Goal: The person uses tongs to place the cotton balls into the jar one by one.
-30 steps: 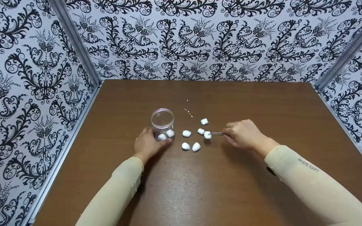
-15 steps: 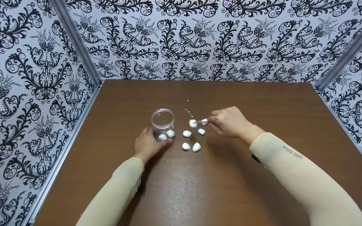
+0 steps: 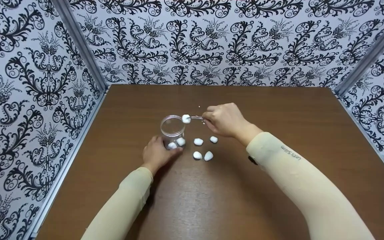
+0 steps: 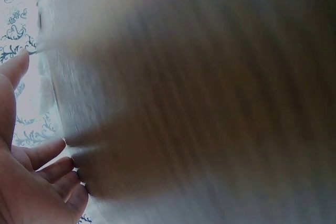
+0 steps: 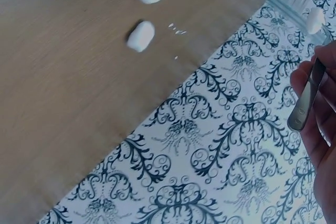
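My left hand point(image 3: 157, 152) grips the lower part of a clear plastic jar point(image 3: 172, 134), thumb in front and fingers at its left side. Through the wall, white cotton balls point(image 3: 180, 141) show at the bottom. My right hand point(image 3: 223, 119) pinches metal tweezers point(image 5: 307, 98), whose tips hold another cotton ball point(image 3: 186, 119) at the right edge of the jar's open mouth. In the left wrist view the left fingers point(image 4: 55, 169) curve around the jar's blurred wall.
Several loose cotton balls point(image 3: 198, 142) lie on the brown wooden table point(image 3: 192, 200) between the hands. Tiny white bits point(image 5: 178, 31) are scattered behind them. Black-and-white patterned walls point(image 3: 212, 40) enclose the table at the back and sides.
My right hand has carried the cotton ball in the tweezers leftward and up, from right of the loose ones to the jar's rim. The left hand and jar stay put.
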`<state>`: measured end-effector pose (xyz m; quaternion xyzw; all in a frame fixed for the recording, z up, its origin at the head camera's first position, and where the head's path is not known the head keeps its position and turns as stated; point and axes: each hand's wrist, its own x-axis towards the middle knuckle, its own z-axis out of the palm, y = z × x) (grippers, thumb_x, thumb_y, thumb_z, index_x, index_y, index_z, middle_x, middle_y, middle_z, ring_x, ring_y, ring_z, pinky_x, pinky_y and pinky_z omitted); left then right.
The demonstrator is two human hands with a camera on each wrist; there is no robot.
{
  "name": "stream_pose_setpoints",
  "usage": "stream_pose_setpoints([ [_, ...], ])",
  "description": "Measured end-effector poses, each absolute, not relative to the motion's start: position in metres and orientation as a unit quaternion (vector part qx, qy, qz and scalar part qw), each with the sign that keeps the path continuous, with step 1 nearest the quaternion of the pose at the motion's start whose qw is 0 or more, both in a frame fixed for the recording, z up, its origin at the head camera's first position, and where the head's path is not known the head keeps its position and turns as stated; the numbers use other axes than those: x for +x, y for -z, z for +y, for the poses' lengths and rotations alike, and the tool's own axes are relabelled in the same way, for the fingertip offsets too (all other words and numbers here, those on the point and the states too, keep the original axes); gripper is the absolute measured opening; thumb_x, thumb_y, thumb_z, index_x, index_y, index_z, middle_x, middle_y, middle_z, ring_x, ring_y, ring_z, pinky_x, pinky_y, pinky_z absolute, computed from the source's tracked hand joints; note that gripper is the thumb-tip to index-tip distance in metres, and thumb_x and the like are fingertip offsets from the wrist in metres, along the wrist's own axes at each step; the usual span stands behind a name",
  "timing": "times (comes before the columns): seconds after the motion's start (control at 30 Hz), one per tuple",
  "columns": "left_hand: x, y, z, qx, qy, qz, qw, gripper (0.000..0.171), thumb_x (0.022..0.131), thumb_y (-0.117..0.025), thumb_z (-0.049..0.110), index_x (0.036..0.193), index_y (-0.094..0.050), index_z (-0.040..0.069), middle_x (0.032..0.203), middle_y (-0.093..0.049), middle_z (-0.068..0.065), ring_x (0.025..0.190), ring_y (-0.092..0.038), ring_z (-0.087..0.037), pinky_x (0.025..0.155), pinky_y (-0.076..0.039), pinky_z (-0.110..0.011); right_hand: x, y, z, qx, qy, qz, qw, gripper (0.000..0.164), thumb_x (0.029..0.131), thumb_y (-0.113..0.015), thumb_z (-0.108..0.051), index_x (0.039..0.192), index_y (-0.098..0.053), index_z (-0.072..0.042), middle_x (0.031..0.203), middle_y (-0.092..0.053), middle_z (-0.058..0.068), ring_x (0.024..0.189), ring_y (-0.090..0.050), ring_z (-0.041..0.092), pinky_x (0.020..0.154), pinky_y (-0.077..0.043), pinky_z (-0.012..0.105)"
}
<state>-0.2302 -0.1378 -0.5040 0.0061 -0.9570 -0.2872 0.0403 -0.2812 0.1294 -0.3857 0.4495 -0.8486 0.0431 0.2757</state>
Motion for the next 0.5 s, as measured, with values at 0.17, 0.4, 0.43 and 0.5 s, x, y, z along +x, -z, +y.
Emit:
stream_pose_setpoints([
  [0.17, -0.230, 0.503, -0.138, 0.005, 0.287, -0.957, 0.045, 0.087, 0.073, -0.078, 0.063, 0.132, -0.059, 0.003, 0.126, -0.059, -0.015, 0.119, -0.055, -0.034, 0.099, -0.039, -0.054, -0.281, 0.386, 0.116, 0.457, -0.042, -0.844, 0.279, 0.009, 0.087, -0.067, -0.018, 0.084, -0.075, -0.014, 0.073, -0.061, -0.002, 0.051, -0.057, 0.018, 0.043, -0.043, 0.038],
  [0.4, -0.232, 0.506, -0.137, 0.011, 0.282, -0.958, 0.050, 0.086, 0.071, -0.078, 0.064, 0.130, -0.061, 0.004, 0.125, -0.060, -0.014, 0.118, -0.056, -0.034, 0.098, -0.040, -0.053, -0.280, 0.392, 0.105, 0.464, -0.046, -0.843, 0.268, 0.010, 0.088, -0.068, -0.019, 0.088, -0.076, -0.014, 0.076, -0.064, -0.002, 0.055, -0.059, 0.018, 0.046, -0.046, 0.037],
  [0.43, -0.232, 0.506, -0.137, 0.010, 0.282, -0.958, 0.053, 0.085, 0.071, -0.079, 0.064, 0.129, -0.061, 0.004, 0.124, -0.060, -0.014, 0.117, -0.056, -0.034, 0.097, -0.040, -0.053, -0.280, 0.393, 0.103, 0.466, -0.046, -0.842, 0.268, 0.010, 0.088, -0.068, -0.019, 0.088, -0.076, -0.014, 0.076, -0.063, -0.002, 0.055, -0.059, 0.018, 0.046, -0.046, 0.037],
  [0.5, -0.232, 0.506, -0.137, 0.010, 0.282, -0.958, 0.053, 0.085, 0.071, -0.079, 0.064, 0.128, -0.061, 0.004, 0.124, -0.060, -0.014, 0.117, -0.056, -0.034, 0.097, -0.040, -0.053, -0.280, 0.394, 0.101, 0.471, -0.044, -0.838, 0.270, 0.008, 0.087, -0.069, -0.019, 0.086, -0.076, -0.014, 0.075, -0.063, -0.002, 0.054, -0.059, 0.018, 0.046, -0.046, 0.037],
])
